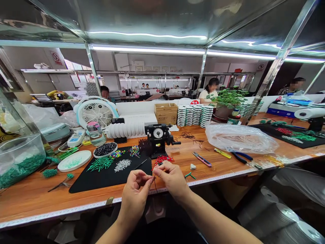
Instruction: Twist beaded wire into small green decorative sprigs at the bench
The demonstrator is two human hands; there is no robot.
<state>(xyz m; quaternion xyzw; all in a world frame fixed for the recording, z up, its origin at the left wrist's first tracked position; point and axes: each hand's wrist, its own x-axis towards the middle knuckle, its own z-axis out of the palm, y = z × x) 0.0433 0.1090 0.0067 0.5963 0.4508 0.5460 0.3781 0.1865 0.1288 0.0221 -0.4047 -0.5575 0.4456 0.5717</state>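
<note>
Just over the table's front edge, my left hand [137,189] and my right hand [175,179] meet with their fingertips pinched. Between them is a thin dark cord [155,184], its loose end hanging down; any small piece at the fingertips is hidden. Behind my right hand lies a heap of red beads [164,159], in front of a black hand-cranked machine with a dial [157,139]. A black mat [101,179] left of my hands bears small silvery pieces [123,165], green pieces [101,164] and mixed coloured beads [134,151].
Snips [201,159], a yellow cutter [222,153] and blue-handled pliers [241,157] lie to the right, before a clear plastic bag [241,138]. Left are a bowl of black beads [105,149], a white dish [74,161] and a fan [95,113]. Spool stacks [195,116] stand behind.
</note>
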